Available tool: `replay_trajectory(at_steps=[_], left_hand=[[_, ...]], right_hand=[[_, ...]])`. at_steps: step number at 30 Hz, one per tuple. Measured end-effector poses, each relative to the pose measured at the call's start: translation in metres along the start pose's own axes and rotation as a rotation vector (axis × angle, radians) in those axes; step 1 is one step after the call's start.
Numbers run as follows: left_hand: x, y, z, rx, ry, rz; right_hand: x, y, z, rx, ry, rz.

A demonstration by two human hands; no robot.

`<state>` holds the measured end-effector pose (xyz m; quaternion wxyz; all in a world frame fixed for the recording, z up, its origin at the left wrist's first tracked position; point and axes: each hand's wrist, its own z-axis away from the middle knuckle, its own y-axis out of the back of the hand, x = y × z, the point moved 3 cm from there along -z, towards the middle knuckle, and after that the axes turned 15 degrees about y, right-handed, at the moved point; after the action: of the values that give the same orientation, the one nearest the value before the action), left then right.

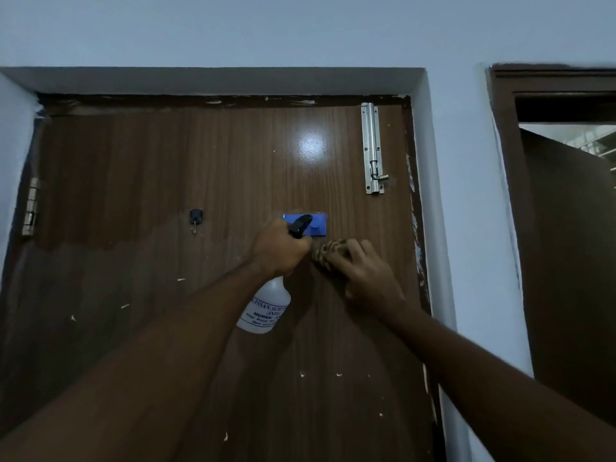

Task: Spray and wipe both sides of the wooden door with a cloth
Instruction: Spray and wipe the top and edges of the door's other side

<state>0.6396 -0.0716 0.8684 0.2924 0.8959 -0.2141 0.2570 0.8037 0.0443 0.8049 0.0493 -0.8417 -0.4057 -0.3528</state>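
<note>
The brown wooden door (150, 181) fills the middle of the view, closed in its frame. My left hand (278, 248) grips the neck of a white spray bottle (265, 310) with a black trigger head, raised close to the door. Just to its right, my right hand (361, 273) presses a brown checked cloth (328, 250) against the door, fingers curled over it. The cloth is bunched and mostly hidden under the fingers.
A blue plastic hook plate (318, 223) is fixed to the door behind the trigger head. A small dark hook (195, 219) sits to the left, a metal bolt latch (374, 148) at top right, a hinge (30, 208) at left. Another doorway (566, 228) stands open at right.
</note>
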Motion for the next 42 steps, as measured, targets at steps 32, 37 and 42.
replay_trajectory(at_steps=[32, 37, 42], left_hand=[[-0.046, 0.087, -0.029, 0.194, 0.092, 0.228], [-0.065, 0.092, -0.024, 0.010, 0.147, 0.214], [-0.077, 0.093, -0.024, -0.045, 0.179, 0.194]], right_hand=[[-0.077, -0.045, -0.140, -0.067, -0.050, 0.271], [-0.090, -0.056, -0.073, -0.024, 0.066, 0.212], [-0.051, -0.023, -0.056, 0.232, -0.428, 0.190]])
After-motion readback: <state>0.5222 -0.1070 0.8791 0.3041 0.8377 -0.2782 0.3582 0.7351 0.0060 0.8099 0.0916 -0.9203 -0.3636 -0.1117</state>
